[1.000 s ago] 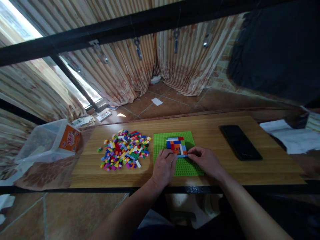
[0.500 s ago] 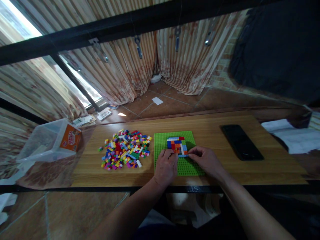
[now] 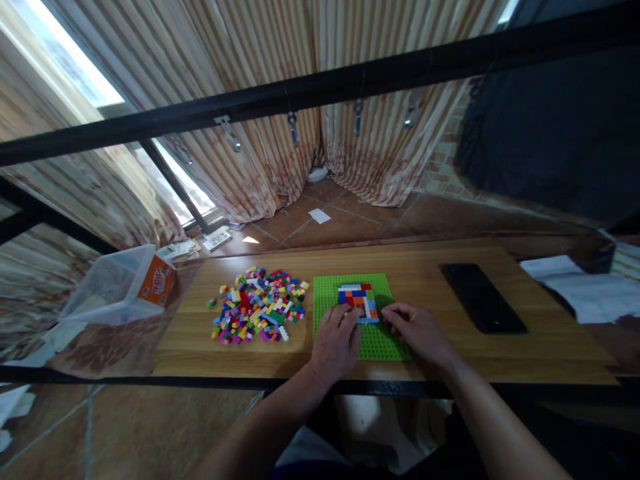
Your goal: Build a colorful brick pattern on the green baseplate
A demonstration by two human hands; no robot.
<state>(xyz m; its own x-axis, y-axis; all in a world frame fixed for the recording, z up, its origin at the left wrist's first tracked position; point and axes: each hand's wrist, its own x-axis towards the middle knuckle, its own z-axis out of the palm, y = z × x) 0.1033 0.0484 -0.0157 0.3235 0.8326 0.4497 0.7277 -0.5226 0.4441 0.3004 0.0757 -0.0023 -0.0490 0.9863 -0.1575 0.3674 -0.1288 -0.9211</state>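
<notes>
A green baseplate [image 3: 330, 303] lies on the wooden table [image 3: 430, 347] in front of me. On its far half sits a flat patch of joined bricks [image 3: 359, 297] in red, blue, orange and white. My left hand [image 3: 336, 340] rests on the plate's near left part, fingers curled, fingertips at the patch's left edge. My right hand [image 3: 416, 328] lies on the plate's near right part, its fingers pinched together beside the patch's near right corner. I cannot make out anything between the fingers of either hand. A heap of loose coloured bricks [image 3: 260, 312] lies left of the plate.
A black phone [image 3: 483, 305] lies flat on the table's right part. A clear plastic tub [image 3: 120, 285] with an orange label lies tipped past the table's left end. White papers [image 3: 583, 288] are at the far right. A black bar [image 3: 320, 90] crosses overhead; curtains hang behind.
The view has tilted and shifted, so table and hands sit lower and further right in the picture. Both hands stay at the brick patch with little movement of their own.
</notes>
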